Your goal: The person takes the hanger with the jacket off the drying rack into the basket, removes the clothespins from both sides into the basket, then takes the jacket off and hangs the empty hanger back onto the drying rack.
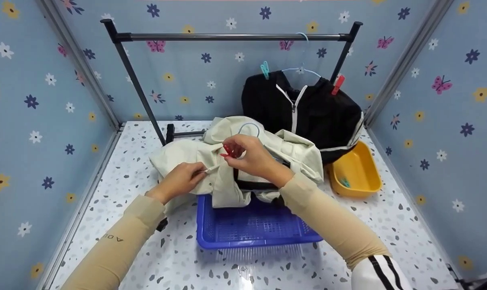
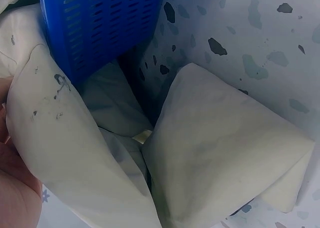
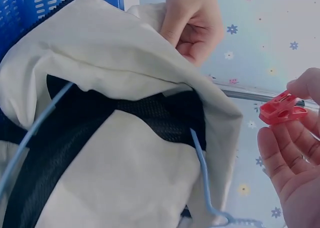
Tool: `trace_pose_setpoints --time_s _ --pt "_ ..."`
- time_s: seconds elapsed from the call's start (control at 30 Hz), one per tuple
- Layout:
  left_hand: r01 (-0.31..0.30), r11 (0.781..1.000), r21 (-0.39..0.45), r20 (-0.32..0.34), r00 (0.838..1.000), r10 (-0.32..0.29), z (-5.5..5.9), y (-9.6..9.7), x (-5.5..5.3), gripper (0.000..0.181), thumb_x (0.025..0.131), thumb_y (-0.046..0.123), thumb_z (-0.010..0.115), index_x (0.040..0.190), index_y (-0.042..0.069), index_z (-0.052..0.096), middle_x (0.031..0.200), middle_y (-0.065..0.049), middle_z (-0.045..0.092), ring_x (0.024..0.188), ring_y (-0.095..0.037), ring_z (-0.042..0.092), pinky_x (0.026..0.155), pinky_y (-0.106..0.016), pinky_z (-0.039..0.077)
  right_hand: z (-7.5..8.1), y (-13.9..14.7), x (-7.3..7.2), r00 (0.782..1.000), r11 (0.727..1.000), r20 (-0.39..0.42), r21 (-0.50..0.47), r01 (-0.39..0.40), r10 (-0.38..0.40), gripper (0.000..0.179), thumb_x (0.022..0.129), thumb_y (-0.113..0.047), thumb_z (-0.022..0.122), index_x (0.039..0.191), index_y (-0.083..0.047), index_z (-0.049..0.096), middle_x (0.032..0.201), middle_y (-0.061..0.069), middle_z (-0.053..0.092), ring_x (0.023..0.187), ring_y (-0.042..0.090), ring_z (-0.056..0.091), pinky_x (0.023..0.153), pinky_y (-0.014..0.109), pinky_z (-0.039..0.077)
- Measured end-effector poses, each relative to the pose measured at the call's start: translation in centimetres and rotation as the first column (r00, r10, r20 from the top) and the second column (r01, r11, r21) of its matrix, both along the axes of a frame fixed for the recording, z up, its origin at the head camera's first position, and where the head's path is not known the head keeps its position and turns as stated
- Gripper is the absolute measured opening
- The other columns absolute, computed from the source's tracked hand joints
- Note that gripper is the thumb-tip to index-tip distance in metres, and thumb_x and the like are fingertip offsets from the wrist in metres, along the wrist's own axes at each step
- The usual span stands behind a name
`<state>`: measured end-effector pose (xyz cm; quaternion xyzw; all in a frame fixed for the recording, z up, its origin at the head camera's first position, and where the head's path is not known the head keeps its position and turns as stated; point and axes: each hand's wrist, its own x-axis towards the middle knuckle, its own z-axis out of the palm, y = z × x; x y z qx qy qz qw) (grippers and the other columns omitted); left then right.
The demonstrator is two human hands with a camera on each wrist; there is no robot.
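Note:
A cream jacket (image 1: 189, 153) with a dark mesh lining lies bunched over the back of a blue basket (image 1: 205, 237). My left hand (image 1: 183, 177) grips a fold of its cloth at the left. A red clothespin (image 3: 282, 108) is pinched between the thumb and fingers of my right hand (image 1: 253, 157), just above the jacket and apart from it. Inside the jacket's opening is a light blue hanger (image 3: 202, 170), its hook standing up behind my right hand in the head view. In the left wrist view, cream cloth (image 2: 200, 148) hangs down beside the basket.
A black clothes rack (image 1: 227, 37) stands at the back. From its bar hangs a black jacket (image 1: 263, 100) on a hanger, with a teal clothespin (image 1: 265, 69) and a red clothespin (image 1: 338, 85) on its shoulders. A yellow tub (image 1: 362, 169) at the right holds a green clothespin (image 1: 345, 183).

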<state>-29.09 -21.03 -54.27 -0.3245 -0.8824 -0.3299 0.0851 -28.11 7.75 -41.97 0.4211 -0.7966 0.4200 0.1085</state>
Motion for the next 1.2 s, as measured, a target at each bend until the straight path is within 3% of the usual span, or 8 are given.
trace_pose_setpoints --time_s 0.17,0.33,0.7,0.9,0.97,1.0,1.2 --pt "-0.040 0.997 -0.069 -0.022 0.999 0.038 -2.2 -0.5 -1.4 0.010 0.110 0.021 0.070 0.102 0.018 0.075 0.081 0.008 0.071 0.074 -0.006 0.057 0.070 -0.031 0.048 0.5 1.2 0.2 1.000 1.000 -0.021 -0.014 0.020 -0.020 0.024 0.093 0.004 0.080 0.116 0.009 0.075 0.098 0.022 0.078 0.083 0.035 0.077 0.077 0.033 0.067" --pt "-0.055 0.994 -0.091 -0.030 0.998 0.053 -3.2 -0.9 -2.1 0.010 0.110 0.023 0.071 0.103 0.019 0.077 0.081 0.010 0.071 0.072 -0.006 0.058 0.070 -0.031 0.050 0.8 2.4 0.4 0.998 0.999 -0.051 -0.027 0.042 -0.044 0.025 0.092 0.004 0.082 0.116 0.009 0.075 0.098 0.022 0.079 0.082 0.035 0.077 0.076 0.036 0.067" --pt "-0.049 0.995 -0.081 -0.010 0.999 0.049 -3.5 -1.0 -2.4 0.012 0.110 0.025 0.071 0.102 0.020 0.077 0.080 0.011 0.071 0.070 -0.004 0.057 0.069 -0.028 0.049 1.2 5.4 0.5 0.994 0.994 -0.043 -0.046 0.095 -0.097 0.025 0.092 0.006 0.083 0.115 0.010 0.075 0.098 0.023 0.079 0.082 0.036 0.077 0.077 0.036 0.068" --pt "-0.048 0.996 -0.073 -0.008 0.999 0.047 -3.5 -1.0 -2.3 0.011 0.110 0.024 0.071 0.103 0.020 0.078 0.078 0.012 0.067 0.069 -0.004 0.055 0.068 -0.028 0.048 1.2 7.6 0.3 0.987 0.989 -0.082 -0.059 0.137 -0.142 0.025 0.091 0.005 0.085 0.114 0.009 0.076 0.095 0.022 0.079 0.079 0.035 0.076 0.074 0.034 0.067" --pt "-0.044 0.997 -0.067 -0.004 0.999 0.044 -3.4 -1.0 -2.3 0.011 0.111 0.025 0.070 0.103 0.021 0.077 0.078 0.012 0.067 0.070 -0.005 0.055 0.068 -0.028 0.047 1.1 8.3 0.2 0.984 0.986 -0.081 -0.064 0.156 -0.161 0.026 0.091 0.005 0.086 0.114 0.009 0.076 0.095 0.022 0.080 0.079 0.035 0.076 0.075 0.032 0.067" --pt "-0.031 0.998 -0.052 -0.005 1.000 0.031 -2.8 -0.9 -1.7 0.012 0.111 0.024 0.070 0.103 0.019 0.077 0.079 0.010 0.067 0.071 -0.007 0.056 0.069 -0.029 0.048 1.1 8.7 0.2 0.982 0.984 -0.079 -0.067 0.167 -0.172 0.026 0.090 0.005 0.087 0.114 0.009 0.076 0.094 0.022 0.079 0.078 0.035 0.075 0.075 0.031 0.066" --pt "-0.031 0.998 -0.057 -0.012 0.999 0.030 -2.7 -0.9 -1.8 0.012 0.112 0.024 0.070 0.105 0.019 0.078 0.081 0.010 0.070 0.073 -0.009 0.057 0.071 -0.031 0.050 1.0 11.2 0.0 0.970 0.971 -0.075 -0.070 0.227 -0.232 0.025 0.089 0.007 0.086 0.113 0.008 0.077 0.095 0.022 0.080 0.077 0.035 0.075 0.074 0.022 0.063"
